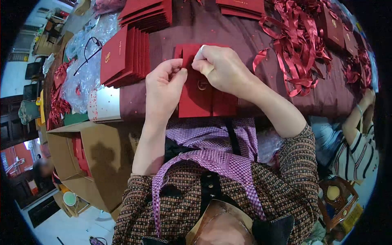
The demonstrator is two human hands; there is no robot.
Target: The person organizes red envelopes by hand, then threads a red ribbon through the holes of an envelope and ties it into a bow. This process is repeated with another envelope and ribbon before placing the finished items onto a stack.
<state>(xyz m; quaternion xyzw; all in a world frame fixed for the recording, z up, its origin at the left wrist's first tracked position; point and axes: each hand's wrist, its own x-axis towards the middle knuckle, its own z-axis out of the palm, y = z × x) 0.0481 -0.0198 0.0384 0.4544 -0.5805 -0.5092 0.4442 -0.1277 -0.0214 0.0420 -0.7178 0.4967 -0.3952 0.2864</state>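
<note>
A red card or envelope (pixel 208 98) with a gold emblem lies flat on the dark red tablecloth at the table's front edge. Over its upper left part is my left hand (pixel 166 79), thumb and index finger pinched together near a dark slit or fold. Just right of it, my right hand (pixel 218 67) is curled closed on the card's upper part, with a bit of white at a fingertip. What either pinch holds is too small to make out.
Stacked red folders (pixel 126 57) stand at left, beside glasses (pixel 87 57) on clear plastic. More red stacks (pixel 241 7) lie at the back. Red ribbons (pixel 294 45) are heaped at right. A cardboard box (pixel 100 163) stands below left. Another person's arm (pixel 355 118) reaches in at far right.
</note>
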